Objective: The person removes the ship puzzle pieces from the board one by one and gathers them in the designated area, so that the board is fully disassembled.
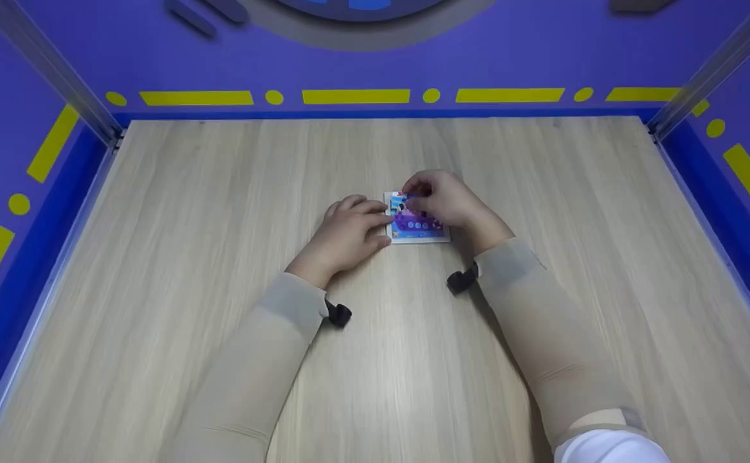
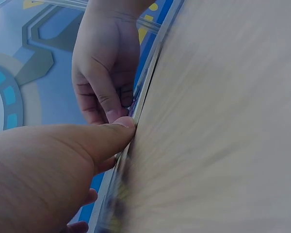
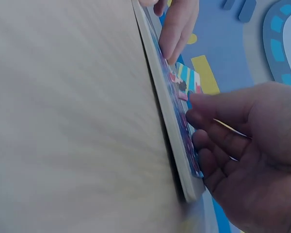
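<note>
A small square picture puzzle (image 1: 417, 235) in a pale tray (image 3: 172, 141) lies flat on the table, printed in purple, blue and pink. At its left edge my left hand (image 1: 352, 235) rests with fingers spread fairly straight, fingertips and thumb against the tray's side. Over the upper right of the picture, my right hand (image 1: 449, 199) has its thumb and fingers bent together. In the right wrist view, a striped puzzle piece (image 3: 190, 78) stands tilted up from the picture at the tip of the right hand's thumb. The right hand covers part of the picture in the head view.
A wood-grain table (image 1: 220, 167) extends around the tray. Purple-blue panels with yellow marks (image 1: 356, 96) stand at the back and both sides, with metal posts (image 1: 60, 71) at the corners. Small black wrist devices (image 1: 338, 314) sit below both sleeves.
</note>
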The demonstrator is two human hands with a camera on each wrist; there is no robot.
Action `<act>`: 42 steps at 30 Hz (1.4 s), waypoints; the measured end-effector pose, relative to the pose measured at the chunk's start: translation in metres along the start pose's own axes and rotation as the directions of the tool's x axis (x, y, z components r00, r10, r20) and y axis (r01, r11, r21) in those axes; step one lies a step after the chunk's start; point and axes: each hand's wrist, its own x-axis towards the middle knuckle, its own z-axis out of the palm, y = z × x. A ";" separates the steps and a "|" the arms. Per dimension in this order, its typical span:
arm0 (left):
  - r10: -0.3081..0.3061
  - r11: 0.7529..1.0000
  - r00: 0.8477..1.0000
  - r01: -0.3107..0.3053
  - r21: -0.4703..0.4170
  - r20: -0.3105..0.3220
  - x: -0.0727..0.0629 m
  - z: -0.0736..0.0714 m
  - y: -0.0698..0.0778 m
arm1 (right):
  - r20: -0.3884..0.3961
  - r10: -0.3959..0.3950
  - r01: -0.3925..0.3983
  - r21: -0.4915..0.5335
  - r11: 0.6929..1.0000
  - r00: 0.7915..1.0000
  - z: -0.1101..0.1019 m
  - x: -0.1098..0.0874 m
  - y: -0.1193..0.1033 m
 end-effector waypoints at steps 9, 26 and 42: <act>-0.002 1.000 1.000 0.002 -0.002 -0.005 0.000 0.000 0.001 | -0.081 -0.060 0.064 0.054 0.996 0.995 0.002 0.000 0.001; -0.005 1.000 1.000 0.006 -0.016 0.010 0.000 0.000 0.001 | -0.130 0.011 0.029 0.302 0.953 0.991 -0.006 0.001 0.007; -0.011 1.000 1.000 0.011 -0.014 0.006 0.000 0.000 0.001 | -0.223 0.202 0.031 0.740 0.671 0.954 -0.023 0.001 0.021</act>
